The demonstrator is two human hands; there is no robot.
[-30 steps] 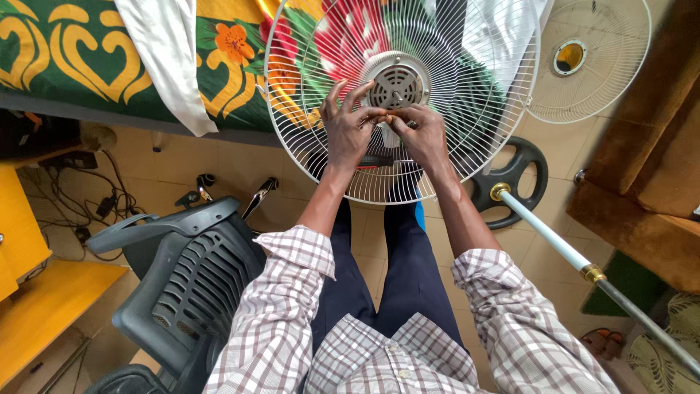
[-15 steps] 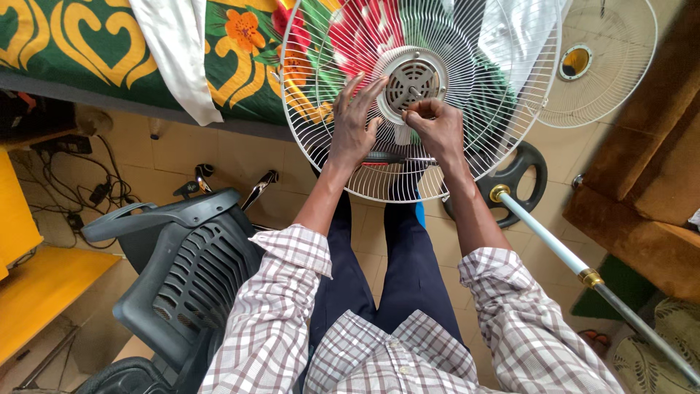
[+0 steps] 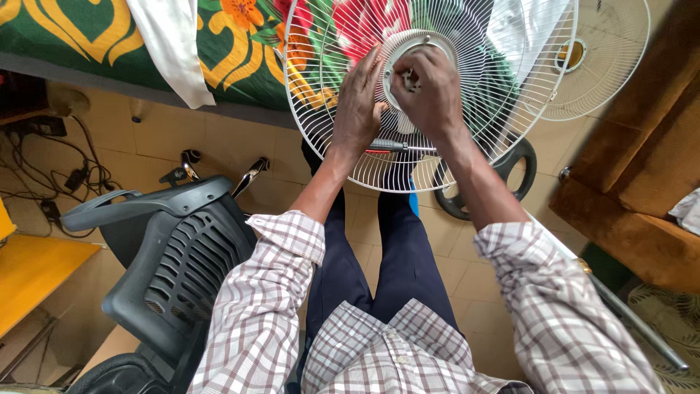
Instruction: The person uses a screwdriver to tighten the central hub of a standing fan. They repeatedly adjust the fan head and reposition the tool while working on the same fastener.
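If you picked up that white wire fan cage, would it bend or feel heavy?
The white wire fan cage is thin, mostly open wire, so probably light. The thin wires might flex if squeezed. Both the left hand and right hand are on it, suggesting it is wide and awkward.

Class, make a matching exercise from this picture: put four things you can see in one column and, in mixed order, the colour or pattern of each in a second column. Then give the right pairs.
Things:
1. fan grille
2. plastic chair
3. shirt sleeve
4. bed cover

Colours:
A. green with yellow and orange flowers
B. white wire
C. dark grey
D. checked, pale with brown lines

Pairs: 1-B, 2-C, 3-D, 4-A.

The left hand lies flat on the grille; the right hand works at its middle hub.
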